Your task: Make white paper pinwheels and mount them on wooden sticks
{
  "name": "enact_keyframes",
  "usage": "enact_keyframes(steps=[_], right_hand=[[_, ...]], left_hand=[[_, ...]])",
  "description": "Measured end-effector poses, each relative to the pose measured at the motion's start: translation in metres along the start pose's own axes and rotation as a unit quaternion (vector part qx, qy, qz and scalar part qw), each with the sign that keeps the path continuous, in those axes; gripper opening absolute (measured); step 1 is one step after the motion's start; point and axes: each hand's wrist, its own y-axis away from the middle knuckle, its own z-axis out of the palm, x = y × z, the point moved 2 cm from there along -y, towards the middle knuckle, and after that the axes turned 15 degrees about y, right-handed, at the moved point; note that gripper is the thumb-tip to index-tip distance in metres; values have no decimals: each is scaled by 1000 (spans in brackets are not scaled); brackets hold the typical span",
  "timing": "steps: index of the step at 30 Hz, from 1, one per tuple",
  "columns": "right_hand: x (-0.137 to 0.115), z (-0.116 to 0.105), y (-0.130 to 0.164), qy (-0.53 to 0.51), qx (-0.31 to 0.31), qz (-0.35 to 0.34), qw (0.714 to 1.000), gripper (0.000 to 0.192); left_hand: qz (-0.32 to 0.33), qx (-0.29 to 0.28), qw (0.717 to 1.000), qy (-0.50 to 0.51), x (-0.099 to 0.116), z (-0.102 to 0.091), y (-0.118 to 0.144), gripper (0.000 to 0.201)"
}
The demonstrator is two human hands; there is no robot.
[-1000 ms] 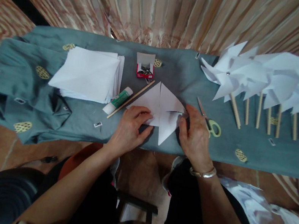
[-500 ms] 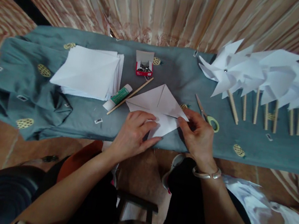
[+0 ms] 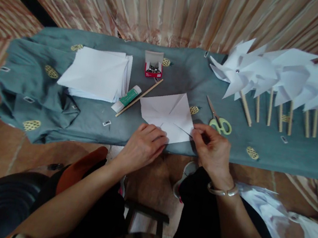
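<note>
A white square sheet of paper (image 3: 166,110), with slits running in from its corners, lies turned at an angle near the table's front edge. My left hand (image 3: 145,145) is closed at the sheet's lower left edge, its fingers curled together over the paper and the thumb mostly hidden. At the right corner, beside a slit, my right hand (image 3: 212,147) pinches the paper between thumb and forefinger. Just beyond that hand lie scissors (image 3: 221,125) with light green handles. A thin wooden stick (image 3: 139,98) and a green and white glue stick (image 3: 126,99) rest left of the sheet.
A stack of white paper (image 3: 96,73) lies at the left. Behind the sheet stands an open red box (image 3: 153,70) of small metal pins. Several paper pinwheels (image 3: 259,73) on wooden sticks lie in a row at the right. A green cloth (image 3: 186,70) covers the table.
The sheet has been turned, and its slits now point differently. My left hand has drawn its fingers together at the lower edge; my right hand still pinches a corner.
</note>
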Motion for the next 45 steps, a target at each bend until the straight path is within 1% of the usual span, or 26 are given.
enact_keyframes(steps=[2,4,6,9,16,23,27,30,33,35,38,40,45], right_hand=[[-1,-2,1,22,28,-34,999,21],[-1,-3,2,33,58,-82,994,24],[-2,-3,2,32,67,-129,989,28],[-2,-1,4,15,43,-171,984,31],[-4,4,10,3,-17,-224,974,35],[-3,4,12,13,-56,-242,969,41],[-6,6,13,13,-62,-255,965,49],[-8,6,12,4,-68,-254,965,49],[-10,6,11,-15,-79,-248,965,44],[-11,6,11,-42,-84,-236,967,36],[-10,6,10,-89,-85,-199,972,22],[-10,6,9,-109,-82,-177,975,15],[-17,8,7,-110,-86,-175,975,12]], left_hand=[[10,13,1000,-9,-1,-1,2,15],[12,23,1000,-17,-3,-2,3,15],[8,27,999,-23,-4,-3,5,14],[4,29,999,-30,-6,-4,8,14],[10,40,999,-18,-9,-11,11,12],[4,43,999,-12,-12,-10,13,12],[1,41,999,-8,-11,-10,12,13],[5,42,999,-4,-10,-11,12,14],[-2,49,999,0,-10,-11,12,13],[-8,52,999,1,-11,-12,12,12],[-12,47,999,7,-12,-13,14,13],[-16,42,999,12,-11,-13,14,14],[-31,36,999,25,-6,-11,11,14]])
